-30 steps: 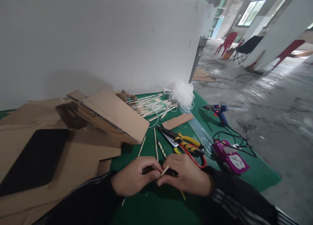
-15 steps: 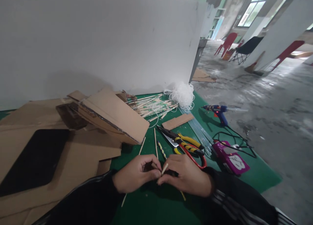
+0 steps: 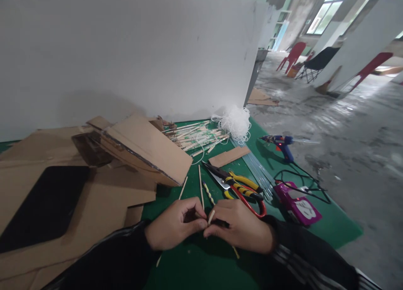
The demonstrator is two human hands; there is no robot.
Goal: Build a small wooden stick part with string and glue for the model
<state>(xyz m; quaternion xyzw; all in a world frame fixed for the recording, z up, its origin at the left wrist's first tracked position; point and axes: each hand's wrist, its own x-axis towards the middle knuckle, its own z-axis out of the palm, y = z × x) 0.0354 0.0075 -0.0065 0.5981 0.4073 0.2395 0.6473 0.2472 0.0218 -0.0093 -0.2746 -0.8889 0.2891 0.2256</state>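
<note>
A short, pale wooden stick [image 3: 211, 217] is pinched where my two hands meet. My left hand [image 3: 176, 225] is closed, with thumb and forefinger pressed together at the stick's left side. From the right, my right hand [image 3: 242, 227] grips the same stick between thumb and fingers. Its lower end is hidden by the fingers. Just beyond the hands, a long thin stick [image 3: 200, 185] and a pen with a patterned barrel [image 3: 208, 192] lie on the green table [image 3: 189, 273]. Pliers with yellow-and-black handles [image 3: 244, 185] and red-handled scissors [image 3: 248, 201] lie beside my right hand.
Cardboard pieces [image 3: 119, 206] and a black flat panel [image 3: 47, 206] cover the left side. Behind are many thin sticks [image 3: 201, 134], tangled white cord [image 3: 234, 124] and clear glue sticks [image 3: 256, 172]. A blue glue gun [image 3: 283, 145] and a purple box [image 3: 296, 204] are at the right.
The short stick has tilted slightly between my fingertips, its top end shifting a little to the left. Both hands stay in nearly the same place.
</note>
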